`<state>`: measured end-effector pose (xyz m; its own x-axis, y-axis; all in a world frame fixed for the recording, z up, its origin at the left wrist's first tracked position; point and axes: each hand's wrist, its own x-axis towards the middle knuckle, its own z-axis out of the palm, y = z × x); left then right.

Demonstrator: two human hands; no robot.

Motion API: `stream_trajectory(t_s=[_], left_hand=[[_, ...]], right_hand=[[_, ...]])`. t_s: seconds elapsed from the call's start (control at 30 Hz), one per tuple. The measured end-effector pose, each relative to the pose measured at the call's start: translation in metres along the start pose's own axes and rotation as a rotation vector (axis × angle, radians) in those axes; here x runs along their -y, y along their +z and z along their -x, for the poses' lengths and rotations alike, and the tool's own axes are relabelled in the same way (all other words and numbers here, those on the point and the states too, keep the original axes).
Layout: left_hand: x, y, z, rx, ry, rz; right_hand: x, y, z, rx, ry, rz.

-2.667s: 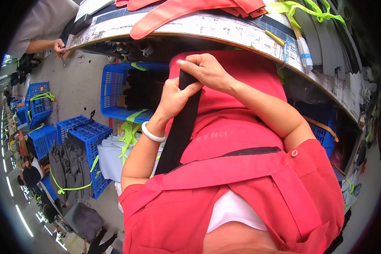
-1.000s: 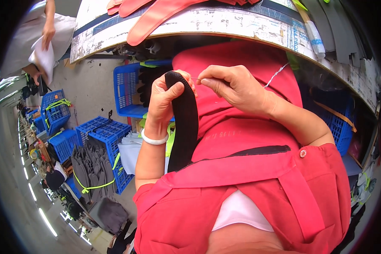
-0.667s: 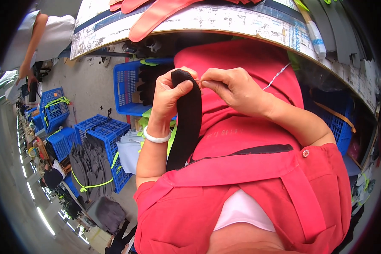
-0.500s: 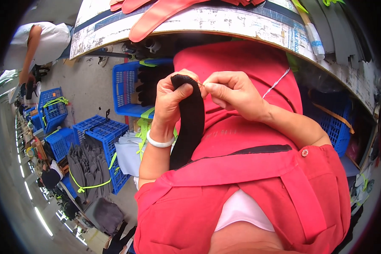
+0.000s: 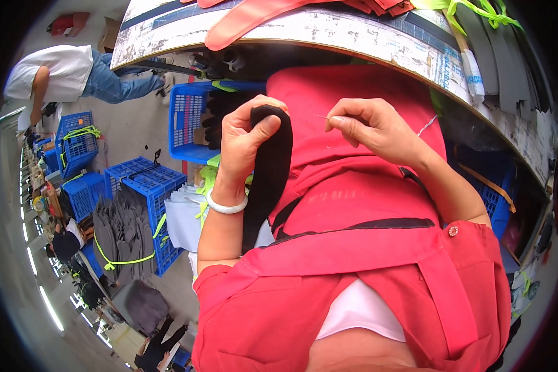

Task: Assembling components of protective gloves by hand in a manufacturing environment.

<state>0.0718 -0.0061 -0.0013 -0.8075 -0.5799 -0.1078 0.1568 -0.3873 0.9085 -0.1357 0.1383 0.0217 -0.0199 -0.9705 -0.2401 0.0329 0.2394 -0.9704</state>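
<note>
My left hand is closed on a long black fabric strip, with the thumb pressing its folded top end. The strip hangs down along my left forearm to the waist of my red apron. Held apart to the right, my right hand pinches a thin needle between thumb and fingertips. Its tip points left toward the strip without touching it. Any thread on the needle is too fine to make out.
A worktable with red fabric pieces and grey strips runs ahead. Blue crates stand on the floor at left, near a bundle of grey pieces. A person in a white shirt is at far left.
My right hand has moved away to the right with the needle, leaving a gap to the strip. My left hand has shifted slightly left, still gripping the strip. More of the person at far left shows.
</note>
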Motion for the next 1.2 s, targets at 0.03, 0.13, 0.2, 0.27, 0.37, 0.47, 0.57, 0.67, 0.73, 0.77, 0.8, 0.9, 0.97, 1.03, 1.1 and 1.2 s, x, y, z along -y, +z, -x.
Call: stream_trajectory(t_s=[0.03,0.13,0.2,0.27,0.37,0.47,0.57,0.67,0.73,0.77,0.8,0.9,0.97,1.03,1.1,1.2], left_hand=[[-0.002,0.002,0.0,0.046,0.039,-0.137],[-0.008,0.01,0.003,0.094,0.026,-0.266],[-0.01,0.012,0.005,0.067,0.005,-0.234],[-0.01,0.01,0.007,0.096,0.019,-0.252],[-0.007,0.009,0.006,0.13,0.024,-0.276],[-0.006,0.01,0.009,0.149,0.01,-0.303],[0.001,0.009,0.009,0.158,0.015,-0.3],[0.004,0.015,0.007,0.159,0.066,-0.246],[0.008,0.019,0.01,0.104,0.093,-0.218],[0.007,0.02,0.006,0.093,0.092,-0.24],[0.006,0.018,0.003,0.085,0.086,-0.264],[0.005,0.019,0.006,0.054,0.061,-0.181],[0.007,0.012,0.008,0.044,0.004,-0.137],[0.006,0.009,0.013,0.063,0.0,-0.225],[0.005,0.012,0.017,0.11,-0.003,-0.377],[0.003,0.018,0.018,0.161,0.046,-0.526]], right_hand=[[0.006,0.002,0.001,-0.008,0.015,0.015],[0.02,0.01,-0.002,-0.016,-0.127,0.151],[0.024,0.013,-0.004,-0.02,-0.164,0.179],[0.025,0.014,-0.005,0.0,-0.163,0.234],[0.021,0.014,-0.007,0.025,-0.169,0.261],[0.014,0.011,-0.005,0.055,-0.22,0.366],[0.001,0.016,-0.005,0.036,-0.34,0.514],[-0.007,0.028,0.002,0.088,-0.01,-0.357],[-0.011,0.031,0.003,0.094,-0.001,-0.499],[-0.013,0.028,0.002,0.094,0.068,-0.556],[-0.014,0.027,0.0,0.092,0.138,-0.617],[-0.004,0.024,-0.005,0.074,0.099,-0.448],[-0.002,0.016,-0.006,0.095,0.045,-0.196],[0.002,0.001,-0.003,0.085,0.03,-0.039],[0.015,-0.005,0.0,0.038,0.003,0.191],[0.026,-0.001,0.001,0.119,-0.114,0.449]])
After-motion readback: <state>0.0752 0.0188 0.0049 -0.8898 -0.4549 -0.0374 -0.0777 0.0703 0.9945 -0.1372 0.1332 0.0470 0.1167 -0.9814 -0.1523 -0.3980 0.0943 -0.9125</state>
